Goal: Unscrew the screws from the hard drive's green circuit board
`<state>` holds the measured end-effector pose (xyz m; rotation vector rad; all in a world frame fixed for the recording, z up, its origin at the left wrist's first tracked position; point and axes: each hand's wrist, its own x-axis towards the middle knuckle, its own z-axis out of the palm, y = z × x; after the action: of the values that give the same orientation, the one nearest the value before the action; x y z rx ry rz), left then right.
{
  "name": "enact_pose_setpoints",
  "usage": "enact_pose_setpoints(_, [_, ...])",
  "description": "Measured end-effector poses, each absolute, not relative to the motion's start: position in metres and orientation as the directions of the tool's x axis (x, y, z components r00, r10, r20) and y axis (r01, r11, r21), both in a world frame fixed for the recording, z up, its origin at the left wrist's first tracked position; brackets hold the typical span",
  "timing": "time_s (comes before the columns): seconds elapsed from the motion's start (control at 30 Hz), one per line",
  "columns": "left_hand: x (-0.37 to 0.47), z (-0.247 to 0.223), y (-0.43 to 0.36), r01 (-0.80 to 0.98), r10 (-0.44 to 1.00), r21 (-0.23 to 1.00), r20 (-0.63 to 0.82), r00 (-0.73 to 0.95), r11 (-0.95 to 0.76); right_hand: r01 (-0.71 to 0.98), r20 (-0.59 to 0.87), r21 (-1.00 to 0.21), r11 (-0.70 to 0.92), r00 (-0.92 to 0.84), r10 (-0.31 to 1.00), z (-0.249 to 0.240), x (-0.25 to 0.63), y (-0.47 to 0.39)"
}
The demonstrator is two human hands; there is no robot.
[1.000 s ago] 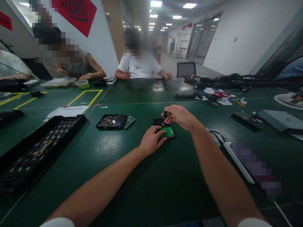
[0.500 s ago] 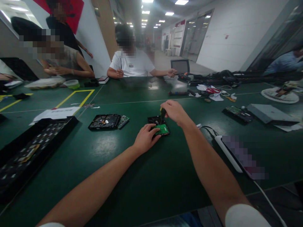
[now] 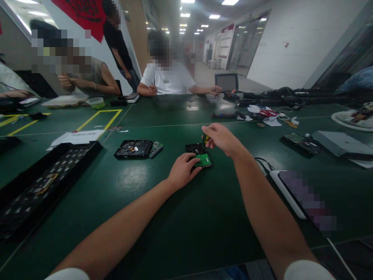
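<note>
In the middle of the table lies a small hard drive (image 3: 194, 148) with a green circuit board (image 3: 205, 160) on its near side. My left hand (image 3: 185, 170) steadies it, fingers resting on the board and thumb at the near edge. Just above the drive's far right corner, my right hand (image 3: 220, 139) is closed around a screwdriver (image 3: 206, 138) with a black and yellow handle. Its tip is too dark to make out against the drive. To the left sits another black hard drive (image 3: 133, 149), with a loose circuit board (image 3: 156, 149) against its right side.
A long black tray (image 3: 43, 186) stands at the left, near white paper (image 3: 77, 138). On the right are a phone (image 3: 305, 198) with a cable, another hard drive (image 3: 301, 143) and a grey metal box (image 3: 344, 144). People sit across the table (image 3: 140, 217); another stands behind.
My right hand has turned and lifted slightly, showing more of its curled fingers. My left hand stays on the drive. The view has swung a little left, and the standing person has shifted right.
</note>
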<state>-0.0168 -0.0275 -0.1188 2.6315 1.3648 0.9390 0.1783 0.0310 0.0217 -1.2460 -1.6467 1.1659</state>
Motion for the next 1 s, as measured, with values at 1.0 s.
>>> enact_pose_setpoints(1.0, [-0.016, -0.1186, -0.029, 0.751, 0.768, 0.284, 0.477, 0.428, -0.596, 0.109, -0.01, -0.994, 0.027, -0.324, 0.946, 0.0237, 0.1694, 0.0252])
